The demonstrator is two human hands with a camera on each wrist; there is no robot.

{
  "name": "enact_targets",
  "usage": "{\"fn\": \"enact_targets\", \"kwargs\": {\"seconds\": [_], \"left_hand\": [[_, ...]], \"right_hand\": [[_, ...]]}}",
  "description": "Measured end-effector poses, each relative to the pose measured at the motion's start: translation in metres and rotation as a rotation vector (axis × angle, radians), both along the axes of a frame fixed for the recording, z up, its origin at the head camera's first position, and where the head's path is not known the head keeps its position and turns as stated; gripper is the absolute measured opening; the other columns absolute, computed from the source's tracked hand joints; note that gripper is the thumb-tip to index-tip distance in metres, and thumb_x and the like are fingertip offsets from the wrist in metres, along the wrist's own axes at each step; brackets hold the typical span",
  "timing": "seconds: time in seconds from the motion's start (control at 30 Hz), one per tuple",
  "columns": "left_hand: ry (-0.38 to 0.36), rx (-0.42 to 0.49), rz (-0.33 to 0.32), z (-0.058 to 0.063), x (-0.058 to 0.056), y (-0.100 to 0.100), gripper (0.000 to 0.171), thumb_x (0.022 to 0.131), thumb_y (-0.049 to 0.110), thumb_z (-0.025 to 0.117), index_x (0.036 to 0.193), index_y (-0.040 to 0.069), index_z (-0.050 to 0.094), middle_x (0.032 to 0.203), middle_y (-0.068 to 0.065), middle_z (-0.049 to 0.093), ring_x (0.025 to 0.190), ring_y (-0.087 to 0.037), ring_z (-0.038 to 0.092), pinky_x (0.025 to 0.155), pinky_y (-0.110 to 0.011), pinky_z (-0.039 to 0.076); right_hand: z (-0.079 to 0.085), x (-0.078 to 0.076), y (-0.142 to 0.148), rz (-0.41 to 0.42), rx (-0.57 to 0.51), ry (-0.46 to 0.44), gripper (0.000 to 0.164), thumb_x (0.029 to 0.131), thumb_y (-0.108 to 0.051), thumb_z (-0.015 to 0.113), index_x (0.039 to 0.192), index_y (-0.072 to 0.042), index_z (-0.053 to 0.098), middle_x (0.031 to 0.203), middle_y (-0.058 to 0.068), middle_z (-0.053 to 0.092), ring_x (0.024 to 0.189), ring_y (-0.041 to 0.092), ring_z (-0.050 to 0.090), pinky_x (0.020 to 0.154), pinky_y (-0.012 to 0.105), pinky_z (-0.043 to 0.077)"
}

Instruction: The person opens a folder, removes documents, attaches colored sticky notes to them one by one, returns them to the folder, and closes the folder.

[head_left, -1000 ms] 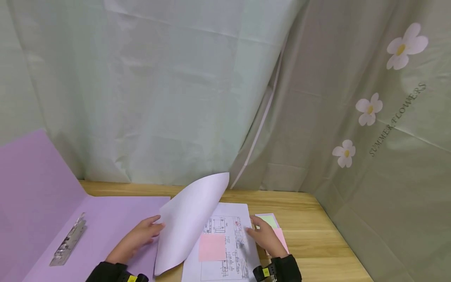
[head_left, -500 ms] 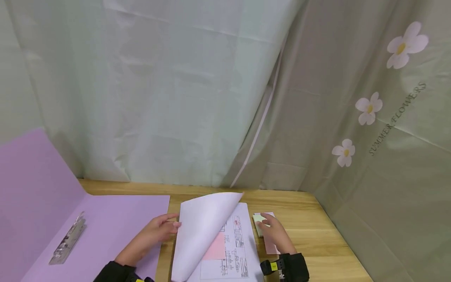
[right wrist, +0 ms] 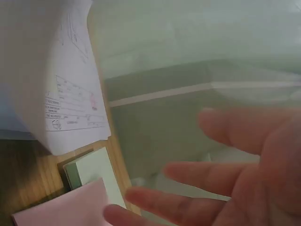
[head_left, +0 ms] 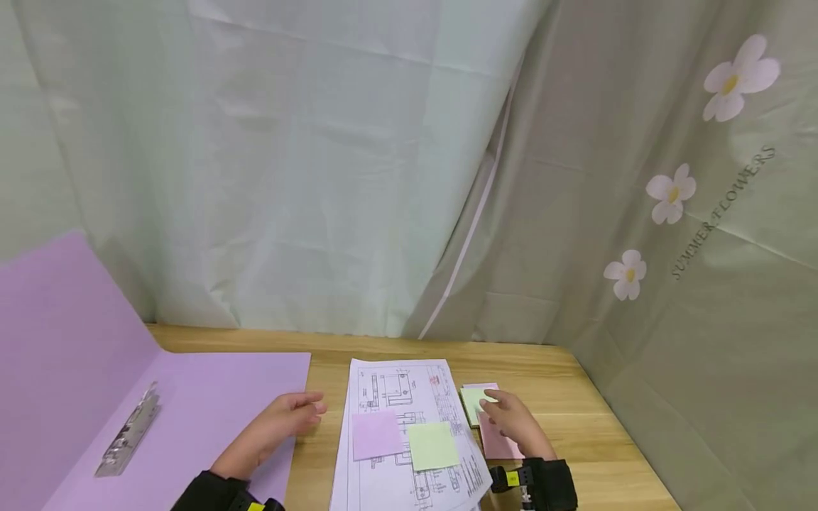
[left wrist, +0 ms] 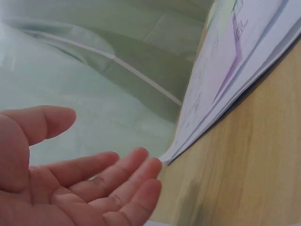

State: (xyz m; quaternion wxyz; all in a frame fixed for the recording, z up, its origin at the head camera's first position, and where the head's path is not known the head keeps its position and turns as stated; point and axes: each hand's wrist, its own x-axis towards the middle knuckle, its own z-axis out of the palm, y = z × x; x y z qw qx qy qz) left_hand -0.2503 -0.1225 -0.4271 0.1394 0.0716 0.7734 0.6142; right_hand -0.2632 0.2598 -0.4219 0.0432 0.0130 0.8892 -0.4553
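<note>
A stack of printed drawing sheets (head_left: 383,482) lies on the table between the hands, its lower right corner lifted a little. On the top sheet sit a lilac sticky note (head_left: 375,435) and a pale green sticky note (head_left: 434,446). My left hand (head_left: 281,426) hovers left of the stack, apart from it, fingers extended and holding nothing; the left wrist view shows its bare palm. My right hand (head_left: 516,424) is held over the green sticky note pad (head_left: 471,404) and the pink sticky note pad (head_left: 495,441), with loosely spread fingers and nothing in them.
A purple folder (head_left: 217,383) lies opened at the left, its cover (head_left: 57,355) standing up. Inside it is a metal clip (head_left: 130,433). A curtain (head_left: 287,177) hangs behind the wooden table (head_left: 575,411).
The curled sheet has come down flat on the stack, showing its drawing and two sticky notes. My left hand moved right earlier, then stayed; my right hand shifted right over the pads.
</note>
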Motion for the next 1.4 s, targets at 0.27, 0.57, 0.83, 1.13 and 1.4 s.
{"fn": "enact_targets", "kwargs": {"seconds": [0.27, 0.57, 0.83, 1.13, 1.4], "left_hand": [[-0.076, -0.057, 0.091, -0.008, 0.002, 0.013, 0.050, 0.088, 0.014, 0.052, 0.122, -0.019, 0.039, 0.108, -0.026, 0.057, 0.092, -0.026, 0.059, 0.078, -0.037, 0.050], [-0.118, -0.068, 0.144, -0.009, 0.003, 0.031, 0.047, 0.088, 0.011, 0.051, 0.121, -0.021, 0.038, 0.107, -0.024, 0.058, 0.093, -0.026, 0.059, 0.080, -0.039, 0.050], [-0.104, -0.038, 0.126, -0.006, 0.003, 0.041, 0.056, 0.088, 0.012, 0.051, 0.124, -0.024, 0.028, 0.127, -0.039, 0.035, 0.107, -0.039, 0.051, 0.088, -0.047, 0.044], [-0.112, 0.011, 0.070, -0.006, 0.006, 0.052, 0.055, 0.089, 0.012, 0.050, 0.125, -0.023, 0.028, 0.127, -0.038, 0.035, 0.116, -0.046, 0.040, 0.089, -0.051, 0.040], [-0.163, 0.103, 0.152, -0.015, 0.007, 0.055, 0.051, 0.088, 0.014, 0.050, 0.122, -0.020, 0.033, 0.115, -0.029, 0.047, 0.095, -0.030, 0.049, 0.079, -0.038, 0.044]], "right_hand": [[-0.005, 0.008, 0.002, 0.170, -0.018, -0.152, 0.057, 0.090, -0.028, 0.051, 0.127, 0.012, 0.039, 0.113, 0.027, 0.055, 0.094, 0.032, 0.060, 0.075, 0.045, 0.050], [-0.006, 0.014, -0.007, 0.334, -0.071, -0.169, 0.035, 0.090, -0.022, 0.051, 0.106, 0.008, 0.058, 0.086, 0.009, 0.058, 0.068, 0.015, 0.050, 0.058, 0.026, 0.042], [-0.001, 0.023, -0.012, 0.386, 0.034, -0.135, 0.029, 0.090, -0.019, 0.051, 0.084, 0.008, 0.059, 0.062, -0.001, 0.038, 0.051, 0.012, 0.027, 0.046, 0.023, 0.023], [-0.003, 0.031, -0.021, 0.388, 0.196, -0.077, 0.027, 0.085, -0.023, 0.058, 0.073, 0.001, 0.056, 0.064, 0.000, 0.044, 0.057, 0.010, 0.035, 0.050, 0.024, 0.029], [-0.009, 0.039, -0.027, 0.375, 0.217, -0.065, 0.037, 0.086, -0.022, 0.057, 0.061, -0.017, 0.031, 0.057, -0.005, 0.015, 0.049, 0.011, 0.017, 0.045, 0.025, 0.015]]}}
